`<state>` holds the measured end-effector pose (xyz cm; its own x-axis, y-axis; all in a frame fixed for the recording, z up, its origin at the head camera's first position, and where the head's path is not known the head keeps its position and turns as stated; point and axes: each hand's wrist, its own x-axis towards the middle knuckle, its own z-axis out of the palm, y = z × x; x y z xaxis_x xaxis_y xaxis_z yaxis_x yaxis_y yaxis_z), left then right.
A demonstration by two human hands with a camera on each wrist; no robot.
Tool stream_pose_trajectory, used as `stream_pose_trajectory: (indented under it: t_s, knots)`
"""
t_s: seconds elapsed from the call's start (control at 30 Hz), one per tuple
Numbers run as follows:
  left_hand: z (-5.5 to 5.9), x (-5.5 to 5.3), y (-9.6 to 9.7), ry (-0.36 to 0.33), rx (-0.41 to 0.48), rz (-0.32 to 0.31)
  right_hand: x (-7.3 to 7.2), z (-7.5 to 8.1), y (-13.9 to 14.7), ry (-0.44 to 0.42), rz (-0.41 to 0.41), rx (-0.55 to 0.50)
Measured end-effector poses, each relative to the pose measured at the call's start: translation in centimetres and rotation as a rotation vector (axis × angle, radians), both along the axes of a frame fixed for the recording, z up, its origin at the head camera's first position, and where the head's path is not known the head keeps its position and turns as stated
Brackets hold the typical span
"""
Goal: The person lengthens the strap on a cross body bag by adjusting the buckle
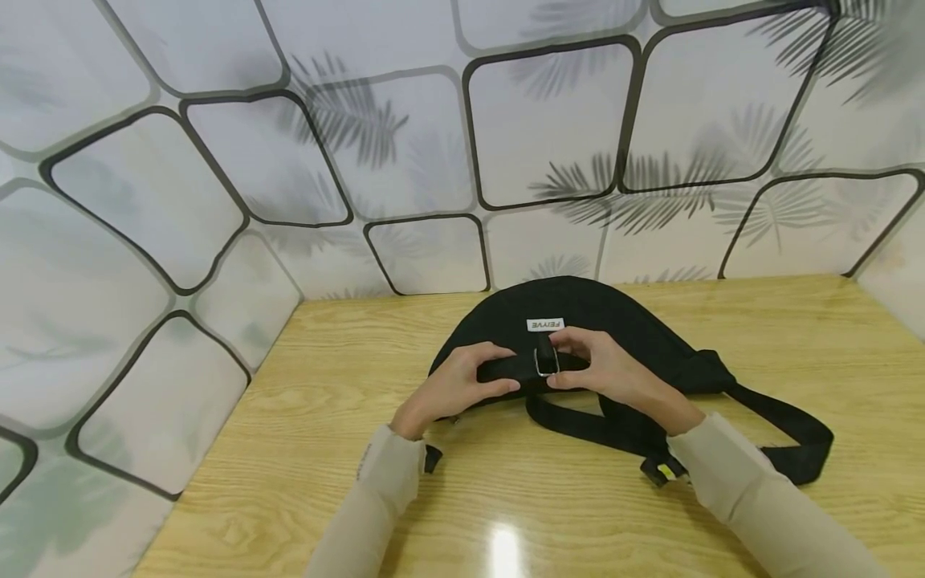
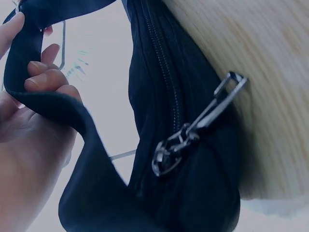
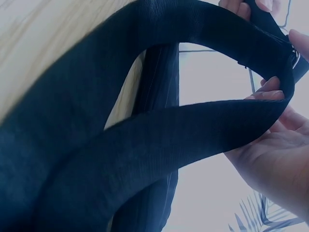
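A black crescent-shaped sling bag (image 1: 578, 301) lies on the table with a small white label (image 1: 545, 324) on its face. In front of it, my left hand (image 1: 448, 385) grips the black webbing strap (image 1: 499, 368) between fingers and thumb. My right hand (image 1: 625, 369) pinches the strap at its metal slider buckle (image 1: 536, 363), thumb at the lower edge and fingertips above. The left wrist view shows the strap running over my left palm, beside a zipper with a metal pull (image 2: 212, 108). A loop of strap (image 3: 193, 125) curves round the right fingers in the right wrist view.
The wooden table (image 1: 303, 482) meets a patterned wall (image 1: 405, 160) behind and at the left. More strap (image 1: 809, 441) loops out to the right, and a black strap end with a yellow mark (image 1: 665, 471) lies beside my right wrist.
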<state>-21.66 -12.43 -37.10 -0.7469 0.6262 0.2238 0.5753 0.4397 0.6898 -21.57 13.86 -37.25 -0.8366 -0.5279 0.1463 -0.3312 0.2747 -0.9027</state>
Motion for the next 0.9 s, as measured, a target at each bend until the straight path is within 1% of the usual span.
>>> stream_pose_trajectory:
  t_s: [0.17,0.3,0.43,0.63,0.73,0.9]
  knots:
    - [0.0,0.1,-0.4,-0.006,-0.006,0.000,0.3,0.1,0.4,-0.035,-0.029,0.001]
    - [0.0,0.0,-0.6,0.015,-0.007,-0.009,0.4,0.1,0.7,-0.047,-0.037,-0.009]
    - [0.0,-0.1,-1.0,0.012,-0.001,-0.005,0.3,0.2,1.4,-0.018,-0.044,-0.012]
    - [0.1,-0.1,-1.7,-0.035,0.002,-0.004,0.3,0.2,2.7,0.013,-0.055,0.051]
    - [0.1,-0.1,-1.7,-0.033,-0.013,-0.009,0.4,0.0,2.8,0.013,-0.046,0.057]
    - [0.1,-0.2,-1.5,-0.023,-0.037,-0.002,0.3,-0.2,2.7,0.008,-0.045,0.034]
